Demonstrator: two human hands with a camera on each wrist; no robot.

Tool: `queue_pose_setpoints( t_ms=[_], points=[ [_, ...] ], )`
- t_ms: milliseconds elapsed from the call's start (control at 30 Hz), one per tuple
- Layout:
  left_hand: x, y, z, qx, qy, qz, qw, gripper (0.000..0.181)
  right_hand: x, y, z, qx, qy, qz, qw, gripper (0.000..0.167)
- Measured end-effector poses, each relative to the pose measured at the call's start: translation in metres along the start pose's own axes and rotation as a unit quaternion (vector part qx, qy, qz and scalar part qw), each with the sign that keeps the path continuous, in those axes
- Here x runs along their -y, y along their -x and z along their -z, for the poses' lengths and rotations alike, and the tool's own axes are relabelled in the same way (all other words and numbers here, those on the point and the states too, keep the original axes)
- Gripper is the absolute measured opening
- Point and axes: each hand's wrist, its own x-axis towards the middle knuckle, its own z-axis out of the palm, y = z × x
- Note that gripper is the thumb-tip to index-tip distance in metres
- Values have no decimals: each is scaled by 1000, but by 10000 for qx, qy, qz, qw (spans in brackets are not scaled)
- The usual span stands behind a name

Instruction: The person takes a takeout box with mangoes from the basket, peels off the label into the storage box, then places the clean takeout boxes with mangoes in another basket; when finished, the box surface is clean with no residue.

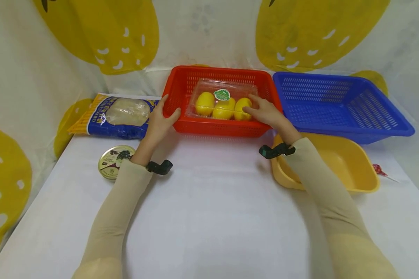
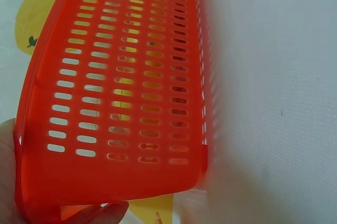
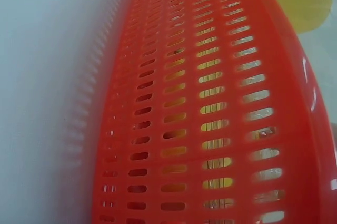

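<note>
My left hand (image 1: 158,123) grips the front left corner of the red basket (image 1: 220,128), thumb and forefinger spread over its rim. In the left wrist view, parts of that hand (image 2: 8,182) show at the basket's rim (image 2: 105,179). Inside the basket lies a clear plastic box (image 1: 237,87) with three yellow egg-shaped pieces (image 1: 224,109) and a green-and-white label. Reaching over the basket's front right, my right hand (image 1: 269,113) holds the right end of the box with thumb and fingers. Only the basket's slotted wall (image 3: 200,129) fills the right wrist view; the hand is hidden there.
Right of the red basket is a blue basket (image 1: 342,130), with a yellow tub (image 1: 366,182) before it, partly under my right forearm. A lollipop (image 1: 378,169) lies beyond the tub. At left are a blue-and-orange packet (image 1: 116,116) and a round tin (image 1: 111,162), near my left wrist.
</note>
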Motion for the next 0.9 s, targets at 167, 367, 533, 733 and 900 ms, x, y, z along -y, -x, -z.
queue_pose_setpoints(
  t_ms=[167,367,533,733,900],
  points=[
    [0,1,1,55,-11,2,10000,72,1,0,-1,-134,-390,-169,9990,72],
    [2,0,0,77,-18,-13,10000,73,1,1,-1,-277,-649,-102,9975,70],
    [2,-1,0,85,56,21,9999,74,-2,2,-1,-401,-1056,190,9934,69],
    [-1,2,1,84,76,22,9999,74,0,5,0,-342,-1280,320,9907,63],
    [2,0,1,53,74,-60,9999,74,1,8,1,-251,-1372,248,9899,60]
  ],
)
